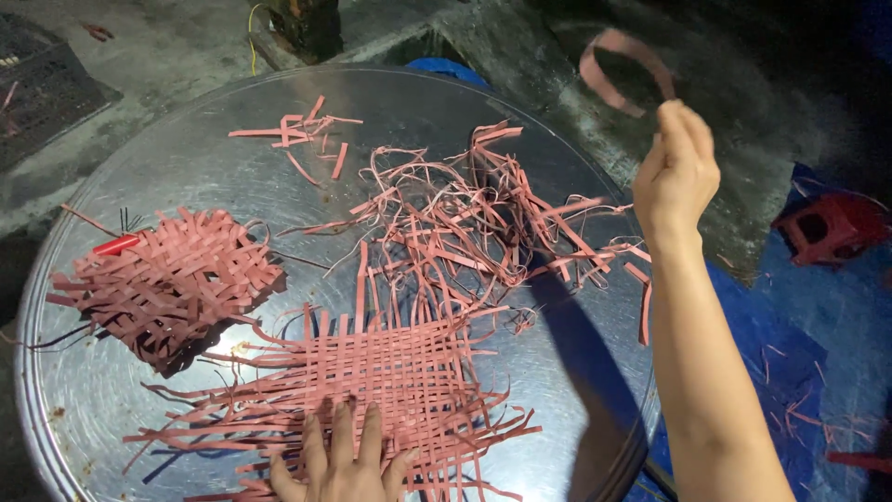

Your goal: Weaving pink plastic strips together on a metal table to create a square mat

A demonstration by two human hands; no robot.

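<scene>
On the tray (167,139), the left hand (342,460) presses flat, fingers spread, on the mat (390,367); beyond its rim the right hand (676,172) pinches a strip (621,67).

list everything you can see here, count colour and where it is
round metal tray: one, silver, fills the middle
woven mat in progress: one, pink, near edge of tray
finished woven mats: a small stack, pink, tray's left
loose strips: a tangle, pink, tray centre; a few cut bits further back
small stool: one, red, on the blue sheet at right
curled strip: one, pink, held up
left hand: flat on the mat
right hand: raised, pinching the curled strip
</scene>
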